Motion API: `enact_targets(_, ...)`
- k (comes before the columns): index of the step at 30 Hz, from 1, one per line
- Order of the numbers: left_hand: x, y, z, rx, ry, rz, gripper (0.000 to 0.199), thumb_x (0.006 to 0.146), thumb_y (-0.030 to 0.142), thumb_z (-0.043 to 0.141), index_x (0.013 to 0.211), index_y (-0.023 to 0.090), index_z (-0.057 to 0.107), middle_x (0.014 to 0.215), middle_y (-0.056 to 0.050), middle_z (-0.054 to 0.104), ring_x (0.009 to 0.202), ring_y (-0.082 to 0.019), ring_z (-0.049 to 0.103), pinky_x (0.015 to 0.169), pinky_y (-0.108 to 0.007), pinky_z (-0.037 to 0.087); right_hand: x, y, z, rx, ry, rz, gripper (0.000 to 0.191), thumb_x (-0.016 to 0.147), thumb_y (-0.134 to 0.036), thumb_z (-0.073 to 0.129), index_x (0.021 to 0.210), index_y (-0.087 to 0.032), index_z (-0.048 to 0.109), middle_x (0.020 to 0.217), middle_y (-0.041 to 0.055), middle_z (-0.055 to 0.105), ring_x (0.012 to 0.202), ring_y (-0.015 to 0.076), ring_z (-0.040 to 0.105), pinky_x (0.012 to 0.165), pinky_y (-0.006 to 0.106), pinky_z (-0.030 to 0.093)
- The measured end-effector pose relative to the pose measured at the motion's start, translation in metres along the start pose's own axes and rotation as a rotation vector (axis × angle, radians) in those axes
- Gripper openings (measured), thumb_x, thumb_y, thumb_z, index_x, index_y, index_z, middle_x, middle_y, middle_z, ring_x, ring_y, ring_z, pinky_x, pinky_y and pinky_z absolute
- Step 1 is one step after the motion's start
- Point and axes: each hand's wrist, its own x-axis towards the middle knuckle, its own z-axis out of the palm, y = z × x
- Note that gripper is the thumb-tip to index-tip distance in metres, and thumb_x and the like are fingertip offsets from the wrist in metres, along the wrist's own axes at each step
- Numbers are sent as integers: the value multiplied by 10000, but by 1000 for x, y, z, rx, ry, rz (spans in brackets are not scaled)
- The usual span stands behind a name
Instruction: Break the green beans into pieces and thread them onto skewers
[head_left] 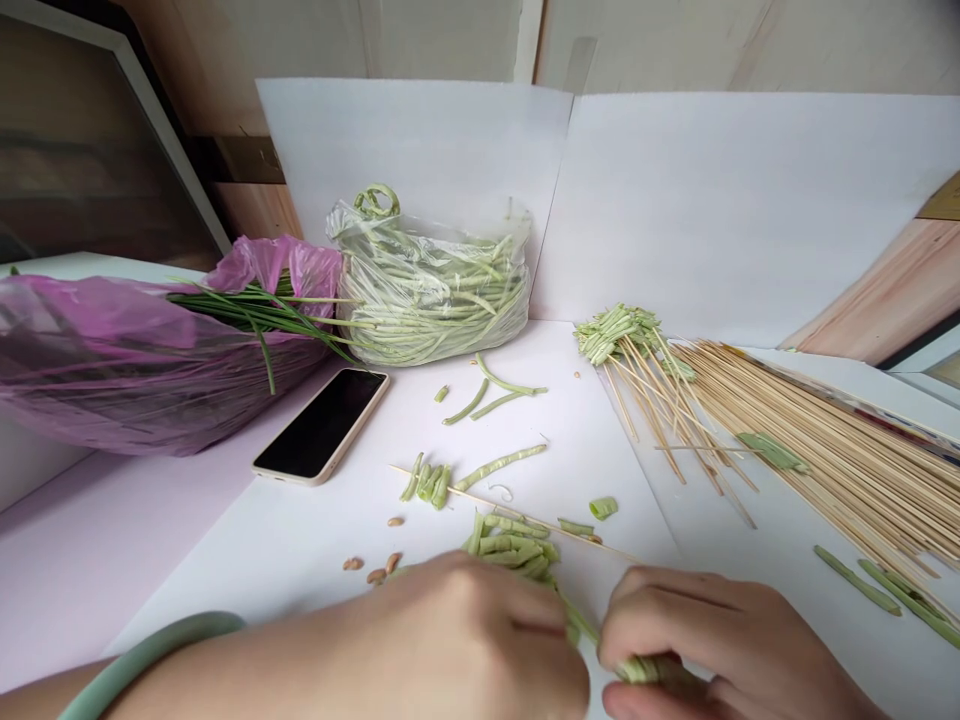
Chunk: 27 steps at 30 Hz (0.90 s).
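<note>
My right hand (720, 640) is closed around a folded green long bean (639, 669) near the bottom edge. A thin bean strand stretches from that bundle toward my left hand (480, 640). The left hand is curled, its fingertips out of sight, so whatever it grips cannot be made out. Just beyond it lies a pile of cut bean pieces (517, 545), partly covered by the hand. A wooden skewer (517, 516) rests past the pile, with several folded bean pieces (429, 482) threaded near its far end.
A clear bag of long beans (442, 290) and a purple bag of greens (150, 360) stand behind, with a phone (322, 425) before them. Loaded skewers (619, 335) and many bare skewers (810, 440) lie right. Brown seeds (376, 576) and bean scraps (501, 465) are scattered about.
</note>
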Motion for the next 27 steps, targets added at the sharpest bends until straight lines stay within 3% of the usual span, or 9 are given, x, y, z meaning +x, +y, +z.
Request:
enact_targets(4, 8, -9, -1, 253, 99, -64, 195, 886, 233, 560, 720, 180, 472, 753, -9, 540, 635, -129, 499, 546, -227, 381, 2, 9, 5, -23, 67, 84, 118, 875, -196, 608, 772, -234, 564, 623, -57, 532, 506, 82, 509, 445, 159, 386)
enact_targets(8, 10, -17, 1, 322, 82, -147, 182, 907, 315, 559, 799, 170, 537, 813, -21, 578, 661, -142, 544, 556, -230, 399, -3, 20, 13, 6, 118, 129, 84, 840, -199, 661, 808, -255, 607, 661, -51, 532, 498, 92, 482, 441, 176, 384)
enact_targets(11, 9, -17, 1, 301, 97, -164, 226, 920, 364, 546, 800, 172, 540, 805, -20, 572, 682, -147, 553, 581, -231, 409, -3, 21, 15, 50, 122, 162, 110, 819, -162, 670, 836, -259, 620, 712, -44, 550, 519, 91, 489, 455, 174, 394)
enact_targets(18, 7, -16, 0, 145, 210, -227, 335, 987, 359, 371, 776, 172, 553, 764, -21, 537, 656, -134, 528, 624, -240, 418, 3, 11, 12, 138, -48, 141, 172, 750, -73, 662, 802, -234, 634, 785, -29, 529, 599, 79, 530, 533, 147, 440)
enact_targets(23, 7, -17, 3, 36, 247, -157, 262, 960, 356, 450, 822, 174, 580, 779, -24, 570, 673, -126, 529, 624, -222, 412, -1, 14, 21, 139, 75, 161, 467, 652, -7, 597, 1029, -279, 554, 705, -73, 479, 591, 88, 544, 559, 156, 473)
enact_targets(27, 9, -14, 13, -27, 229, -121, 214, 912, 341, 538, 819, 157, 597, 816, -44, 599, 688, -137, 554, 632, -222, 443, -3, 11, 31, 56, 142, 168, 437, 592, -1, 588, 894, -275, 431, 697, -96, 459, 556, 73, 491, 499, 132, 428)
